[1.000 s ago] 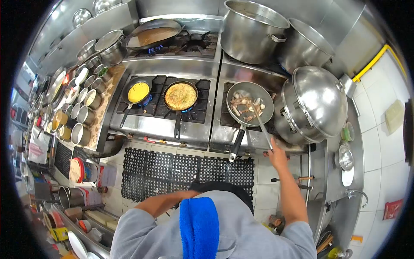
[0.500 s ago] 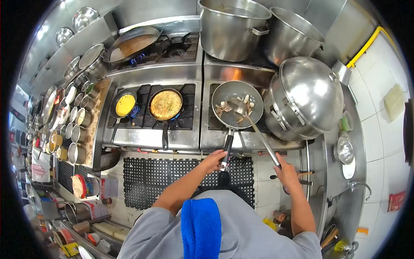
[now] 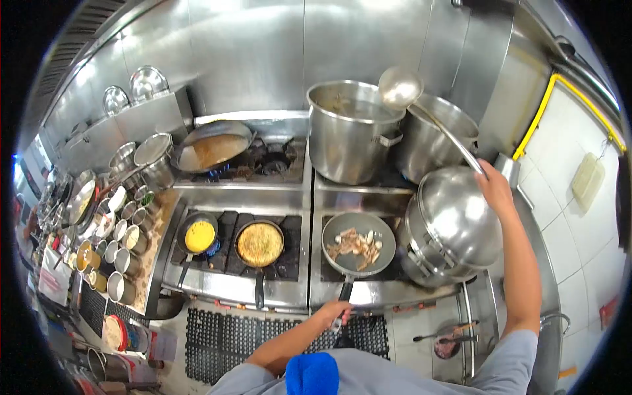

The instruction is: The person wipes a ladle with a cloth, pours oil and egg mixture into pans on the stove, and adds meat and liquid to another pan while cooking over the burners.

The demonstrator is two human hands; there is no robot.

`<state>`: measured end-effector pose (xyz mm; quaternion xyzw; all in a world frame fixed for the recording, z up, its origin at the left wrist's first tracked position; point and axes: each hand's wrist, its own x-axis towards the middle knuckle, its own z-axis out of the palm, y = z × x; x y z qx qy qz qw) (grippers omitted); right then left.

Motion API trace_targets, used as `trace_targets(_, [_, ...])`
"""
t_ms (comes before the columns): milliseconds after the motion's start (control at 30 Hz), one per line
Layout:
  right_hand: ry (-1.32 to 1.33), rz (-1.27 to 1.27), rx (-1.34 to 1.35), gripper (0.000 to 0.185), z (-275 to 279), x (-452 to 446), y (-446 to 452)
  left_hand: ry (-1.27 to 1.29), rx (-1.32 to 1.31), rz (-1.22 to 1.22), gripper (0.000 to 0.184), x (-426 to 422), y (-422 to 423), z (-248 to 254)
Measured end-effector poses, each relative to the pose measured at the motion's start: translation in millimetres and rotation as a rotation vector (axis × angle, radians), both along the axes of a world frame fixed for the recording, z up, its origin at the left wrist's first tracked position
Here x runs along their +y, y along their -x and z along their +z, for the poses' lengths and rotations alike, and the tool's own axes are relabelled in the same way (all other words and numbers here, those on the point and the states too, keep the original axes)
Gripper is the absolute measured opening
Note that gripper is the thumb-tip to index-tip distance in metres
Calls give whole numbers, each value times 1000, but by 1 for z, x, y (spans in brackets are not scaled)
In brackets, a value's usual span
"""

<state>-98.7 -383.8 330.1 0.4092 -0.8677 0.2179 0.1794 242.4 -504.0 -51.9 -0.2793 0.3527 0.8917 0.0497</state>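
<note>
My left hand is closed around the black handle of a grey frying pan at the front right burner. Pale, sliced pieces that look like mushrooms or meat lie spread in that pan. Raised at the right, my right hand grips the long handle of a ladle. The ladle's round bowl hangs at the rim of a tall stockpot, near a second stockpot. Below my right hand stands a large pot with a domed lid.
Two small pans sit on the left burners, one with a yellow egg layer, the other with a browned omelette. A wok with brown liquid is behind them. Several metal containers line the left counter. A black mat covers the floor.
My right hand has lifted the ladle out of the frying pan, up toward the stockpots. The left hand keeps the pan handle. My view has tilted upward.
</note>
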Motion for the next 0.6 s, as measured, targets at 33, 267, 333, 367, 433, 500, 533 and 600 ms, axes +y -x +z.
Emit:
trace_targets(33, [-62,-59,97,37,16,-24,4,25,0,-20,26,-2,-6,6])
trace_targets(267, [-346,-169,314,32,47,-155,54,89,-20,-16,26,-4,-44,83])
trace_targets(333, [-463,-179,349,31,54,-176,62,106,-22,-5,26,-5,-48,123])
trace_targets(367, [-482,-195,337,33,58,-182,62,114,-28,3,26,-5,-50,132])
trace_targets(433, [-524,-175,338,35,62,-196,77,180,-46,-7,24,-6,-53,150])
trace_targets(500, [-569,-161,339,36,66,-204,84,169,-40,40,22,-6,-52,164])
trace_targets(533, [-574,-144,343,37,70,-205,83,157,-33,82,21,-7,-51,170])
trace_targets(600, [-577,-124,347,39,76,-206,81,144,-63,99,22,-12,-50,180])
